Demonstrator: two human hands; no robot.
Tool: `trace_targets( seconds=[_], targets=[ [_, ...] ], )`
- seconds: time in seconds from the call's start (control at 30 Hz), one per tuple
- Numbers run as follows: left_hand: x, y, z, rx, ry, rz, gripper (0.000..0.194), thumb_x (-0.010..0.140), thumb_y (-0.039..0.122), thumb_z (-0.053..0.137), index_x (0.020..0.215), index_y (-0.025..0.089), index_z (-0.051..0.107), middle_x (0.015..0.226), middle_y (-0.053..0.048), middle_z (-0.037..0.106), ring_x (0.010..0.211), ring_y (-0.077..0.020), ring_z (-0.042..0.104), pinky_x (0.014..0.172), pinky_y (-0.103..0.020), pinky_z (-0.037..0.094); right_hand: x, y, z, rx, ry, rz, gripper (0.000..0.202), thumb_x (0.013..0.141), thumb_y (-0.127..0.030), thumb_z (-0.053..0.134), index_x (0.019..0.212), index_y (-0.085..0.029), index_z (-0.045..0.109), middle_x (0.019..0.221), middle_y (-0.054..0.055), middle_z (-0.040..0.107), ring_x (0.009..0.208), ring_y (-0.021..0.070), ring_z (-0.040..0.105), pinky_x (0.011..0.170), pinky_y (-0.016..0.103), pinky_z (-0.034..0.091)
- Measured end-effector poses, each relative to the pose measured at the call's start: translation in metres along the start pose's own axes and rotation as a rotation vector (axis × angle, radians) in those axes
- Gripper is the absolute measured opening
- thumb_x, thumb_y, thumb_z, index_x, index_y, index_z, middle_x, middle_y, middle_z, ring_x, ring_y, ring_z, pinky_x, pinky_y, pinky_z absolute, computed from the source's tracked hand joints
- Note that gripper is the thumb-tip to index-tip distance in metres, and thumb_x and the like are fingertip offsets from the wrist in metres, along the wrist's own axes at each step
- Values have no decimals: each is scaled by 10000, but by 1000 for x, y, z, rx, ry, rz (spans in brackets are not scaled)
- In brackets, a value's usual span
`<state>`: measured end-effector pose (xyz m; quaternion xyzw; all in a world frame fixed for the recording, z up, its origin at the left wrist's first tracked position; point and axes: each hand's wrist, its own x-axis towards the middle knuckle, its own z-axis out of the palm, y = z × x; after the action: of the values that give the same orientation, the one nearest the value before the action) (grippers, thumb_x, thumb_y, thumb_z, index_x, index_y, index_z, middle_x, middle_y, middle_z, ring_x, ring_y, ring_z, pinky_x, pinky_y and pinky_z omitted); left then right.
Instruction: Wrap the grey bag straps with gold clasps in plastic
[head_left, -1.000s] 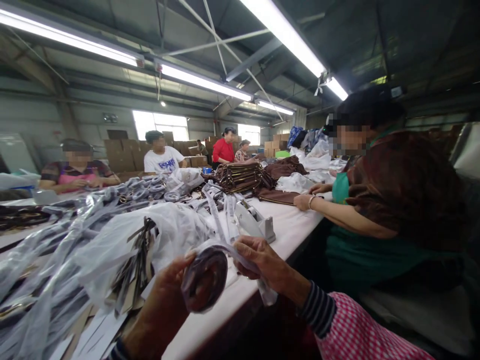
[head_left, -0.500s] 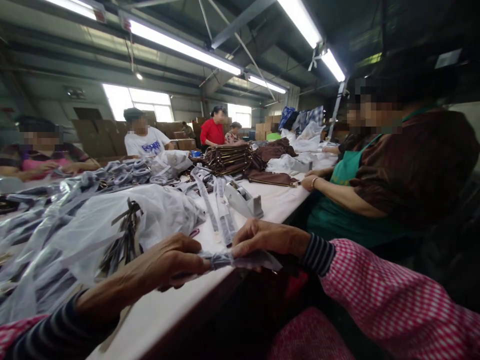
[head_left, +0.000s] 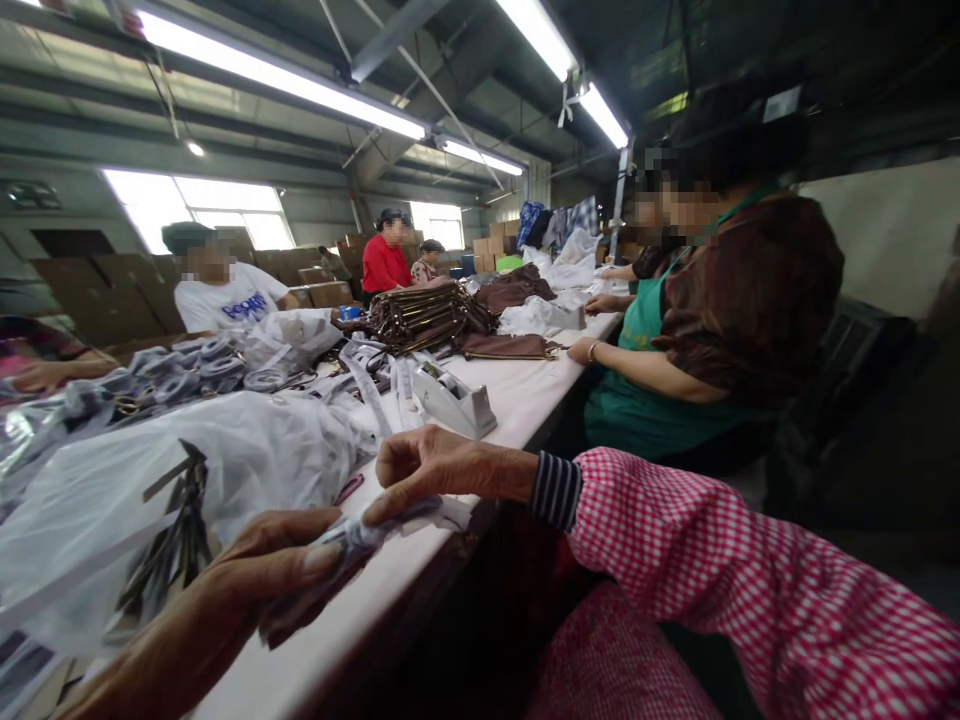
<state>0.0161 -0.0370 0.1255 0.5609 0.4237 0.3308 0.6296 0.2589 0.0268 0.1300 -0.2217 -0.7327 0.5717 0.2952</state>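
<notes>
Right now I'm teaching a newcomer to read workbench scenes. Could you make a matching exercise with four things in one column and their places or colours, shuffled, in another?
Things
1. Tape dispenser
2. Co-worker's apron
3. Wrapped bundle
4. Person's right sleeve

Places or colours
A. pink-and-white checks
B. in the left hand, with the right hand touching it
C. on the table, beyond the right hand
D. green

Pairs: 1-C, 2-D, 3-B, 4-A

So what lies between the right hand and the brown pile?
Head view: a tape dispenser and pale strips lie between the right hand and the brown pile.
</notes>
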Motion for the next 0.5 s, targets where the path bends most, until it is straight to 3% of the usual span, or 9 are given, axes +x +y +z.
trace_targets(
  seconds=[0.1,0.2,0.3,0.4,0.47,0.5],
  targets=[
    [0,-5,3,-157,28,47,225,702,311,826,838,138,775,645,-53,638,640,-199,630,594,-246,550,10,3,15,80,214,-132,524,611,-489,944,723,-177,538,672,-80,498,596,83,414,532,215,308],
    [0,-4,9,-378,265,61,135,754,219,755,848,124,775,751,-87,728,691,-212,688,695,-299,611,18,0,30,59,326,-274,538,755,-587,823,656,-176,490,631,-79,425,583,82,346,539,237,274],
    [-2,1,15,-567,436,47,153,840,142,635,906,96,765,901,-136,776,739,-214,722,699,-306,618,16,-8,39,-66,405,-351,491,930,-549,655,657,-175,490,635,-66,416,603,95,363,569,251,294],
    [-4,4,15,-669,392,76,226,912,214,599,788,88,740,637,-89,701,503,-159,617,496,-248,543,5,-14,40,-160,367,-336,291,998,-406,578,829,-173,620,785,-26,572,758,135,526,687,264,383],
    [-5,4,12,-703,290,120,291,914,275,631,708,89,719,511,-48,609,407,-123,517,408,-210,453,-4,-13,41,-209,320,-305,134,926,-290,663,1026,-201,676,1006,3,654,967,178,588,796,282,421],
    [-5,3,11,-720,237,146,302,908,289,648,695,86,716,492,-39,586,395,-114,497,399,-199,429,-7,-10,42,-219,296,-294,257,864,-232,714,1118,-228,674,1106,9,656,1052,196,584,827,289,432]
  ],
)
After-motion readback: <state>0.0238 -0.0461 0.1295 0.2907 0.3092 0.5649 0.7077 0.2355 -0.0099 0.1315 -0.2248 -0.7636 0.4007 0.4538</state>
